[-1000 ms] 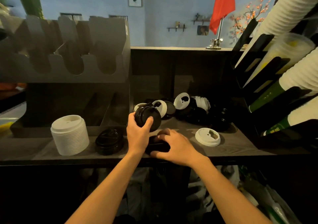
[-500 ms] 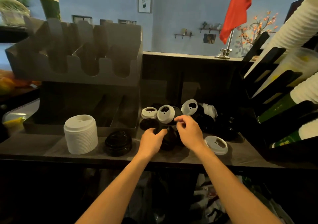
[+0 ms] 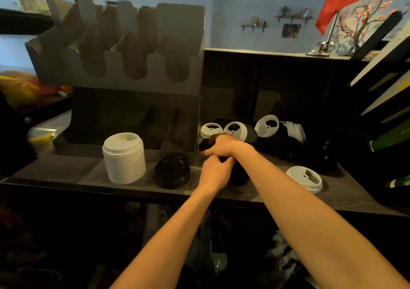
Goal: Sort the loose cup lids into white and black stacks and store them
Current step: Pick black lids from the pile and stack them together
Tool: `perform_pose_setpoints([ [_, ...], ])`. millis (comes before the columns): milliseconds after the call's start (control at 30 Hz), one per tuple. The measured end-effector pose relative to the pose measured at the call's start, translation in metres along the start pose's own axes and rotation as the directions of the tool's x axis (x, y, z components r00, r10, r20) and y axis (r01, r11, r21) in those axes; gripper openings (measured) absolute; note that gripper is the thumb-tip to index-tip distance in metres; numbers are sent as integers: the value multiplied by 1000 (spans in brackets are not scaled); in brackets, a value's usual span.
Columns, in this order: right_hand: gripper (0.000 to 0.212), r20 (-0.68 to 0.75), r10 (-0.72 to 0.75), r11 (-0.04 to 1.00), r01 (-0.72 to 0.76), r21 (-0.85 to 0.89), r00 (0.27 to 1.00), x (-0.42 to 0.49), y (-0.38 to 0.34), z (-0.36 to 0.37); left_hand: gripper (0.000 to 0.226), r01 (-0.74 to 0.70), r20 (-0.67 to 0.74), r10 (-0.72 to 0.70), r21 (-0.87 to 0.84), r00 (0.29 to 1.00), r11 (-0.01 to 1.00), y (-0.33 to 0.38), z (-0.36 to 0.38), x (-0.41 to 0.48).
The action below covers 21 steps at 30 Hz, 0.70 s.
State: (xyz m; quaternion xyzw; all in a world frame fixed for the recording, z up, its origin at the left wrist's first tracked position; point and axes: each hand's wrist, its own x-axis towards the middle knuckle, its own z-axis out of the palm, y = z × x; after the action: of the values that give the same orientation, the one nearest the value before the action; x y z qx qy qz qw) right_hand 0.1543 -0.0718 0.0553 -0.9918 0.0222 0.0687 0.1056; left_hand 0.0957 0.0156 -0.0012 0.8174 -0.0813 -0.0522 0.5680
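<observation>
Both hands are meeting over the middle of the table (image 3: 261,191), touching each other. The right hand (image 3: 225,148) is reaching across to the left, and its fingers are curling over a black lid (image 3: 205,144), grasping it just above the table. The left hand (image 3: 215,173) is sitting right beneath it, clenching round a short clump of dark lids (image 3: 240,175) that is showing just to the right of its knuckles; in the dim light I cannot tell how many are in that clump.

To the left, a tall white stack (image 3: 123,158) is standing upright on the table, and a low black stack (image 3: 172,171) is sitting just beside it on its right. Farther back, the loose lids (image 3: 267,126) are lying in a jumble, white ones leaning against black ones. One single white lid (image 3: 304,179) is lying flat near the right, apart from the rest. A grey organizer (image 3: 124,67) is standing at the far left, behind the stacks.
</observation>
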Motion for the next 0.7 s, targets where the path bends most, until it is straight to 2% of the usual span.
perform_pose_setpoints([
  [100,52,-61,33,997,-37,-65,998,4,-1,2,33,-12,-2,12,13,1000,1000,-1,0,3],
  [200,48,-27,66,997,-67,-25,997,1,4,2,30,-31,5,31,17,1000,999,-2,2,3],
  [267,47,-83,57,998,-57,-4,995,-3,5,1,31,-36,19,36,3,999,999,-1,2,2],
  [367,60,-205,48,999,-51,-9,977,-12,6,0,33,-57,50,58,-20,997,998,0,0,-1],
  [500,71,-204,88,995,-96,-27,975,-26,11,-3,33,-111,100,114,-34,988,993,0,-1,-4],
  [600,56,-345,37,998,-19,56,938,-44,21,-5,28,-138,108,148,-93,983,986,-1,1,-7],
  [700,36,-461,43,985,39,168,886,-67,43,-6,30,-170,25,179,-209,984,963,-2,3,-5],
])
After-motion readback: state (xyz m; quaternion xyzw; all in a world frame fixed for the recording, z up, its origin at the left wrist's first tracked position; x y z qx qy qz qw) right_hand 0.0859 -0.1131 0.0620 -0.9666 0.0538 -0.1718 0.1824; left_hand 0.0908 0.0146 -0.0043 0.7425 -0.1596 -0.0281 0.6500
